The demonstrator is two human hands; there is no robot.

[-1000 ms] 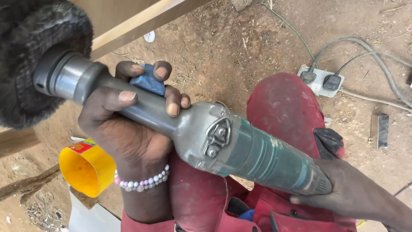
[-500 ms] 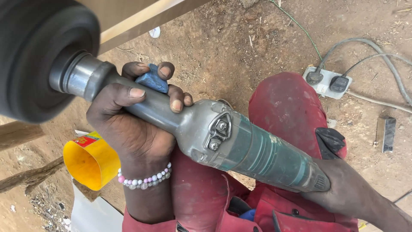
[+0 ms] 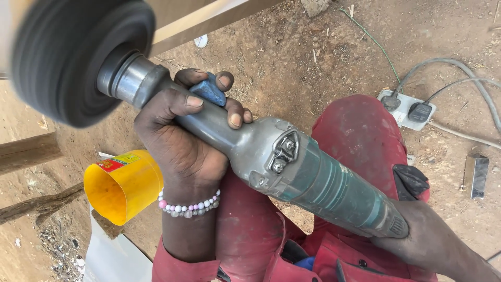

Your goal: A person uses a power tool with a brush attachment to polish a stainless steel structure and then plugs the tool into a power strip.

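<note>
Your left hand [image 3: 182, 141] is wrapped tight around the grey metal neck of the polisher [image 3: 282, 167], pinching a small blue block [image 3: 209, 91] between fingers and housing, while your right hand [image 3: 422, 235] closes round the rear end of the green body, down by your red-trousered knee [image 3: 365, 141]. Keep both grips firm and your wrists straight, since the black buffing wheel [image 3: 78, 57] looks blurred as if spinning, and a loose hold would probably let the tool twist. Keep the blue block (likely a bar of compound, though that is hard to tell) and your fingertips behind the shaft collar, well away from the wheel's edge. The wheel looks soft and fibrous; the neck is smooth dull cast metal, the body is worn, scuffed green with ribbed vents at the tail. The tool lies slanted across your lap, its wheel up near a pale wooden beam [image 3: 209, 21]. A glossy yellow plastic container [image 3: 125, 183] lies on its side beside your wrist, and a white socket strip [image 3: 407, 109] rests on the dusty earth.
</note>
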